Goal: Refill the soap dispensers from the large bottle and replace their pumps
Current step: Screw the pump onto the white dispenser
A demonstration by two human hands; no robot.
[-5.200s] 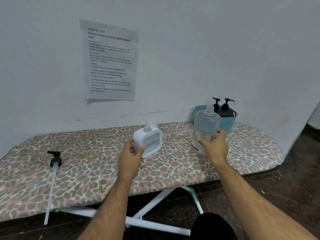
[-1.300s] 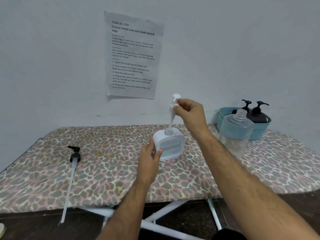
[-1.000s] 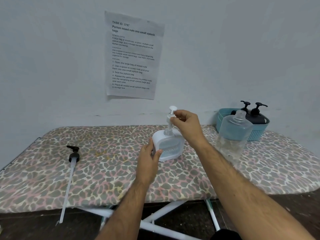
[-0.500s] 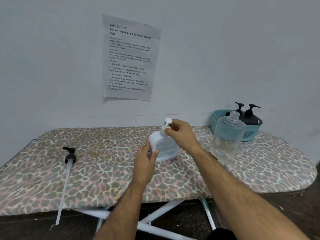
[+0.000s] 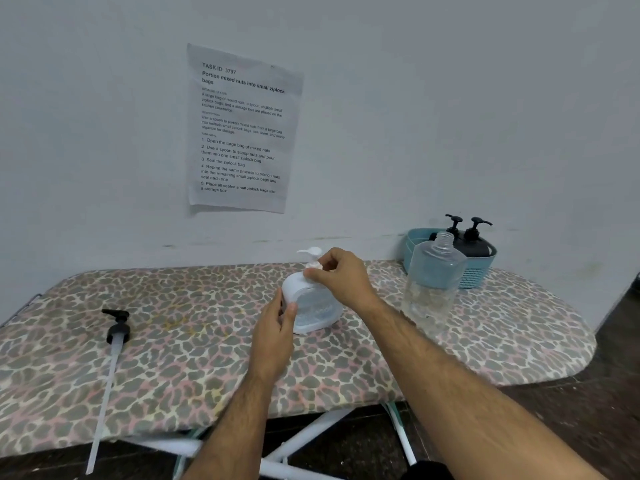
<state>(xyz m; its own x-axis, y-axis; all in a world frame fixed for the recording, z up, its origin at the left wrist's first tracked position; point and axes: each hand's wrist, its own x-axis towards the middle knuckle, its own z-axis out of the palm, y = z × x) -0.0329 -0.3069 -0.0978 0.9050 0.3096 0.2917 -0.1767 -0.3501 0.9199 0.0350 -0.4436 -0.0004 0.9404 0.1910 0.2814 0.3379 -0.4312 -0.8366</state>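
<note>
A squat white plastic soap dispenser [image 5: 313, 308] stands mid-way along the leopard-print ironing board [image 5: 194, 344], its white pump [image 5: 310, 257] seated in its neck. The left hand [image 5: 273, 336] grips the dispenser's left side, while the right hand [image 5: 341, 277] pinches the pump's collar. Right of the dispenser stands the large clear uncapped bottle [image 5: 433, 282]; well left of it lies a black long-tubed pump [image 5: 112, 355].

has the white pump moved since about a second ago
Yes. The white pump, pinched by the right hand, has come down into the white dispenser, whose neck no longer shows beneath it.
</note>
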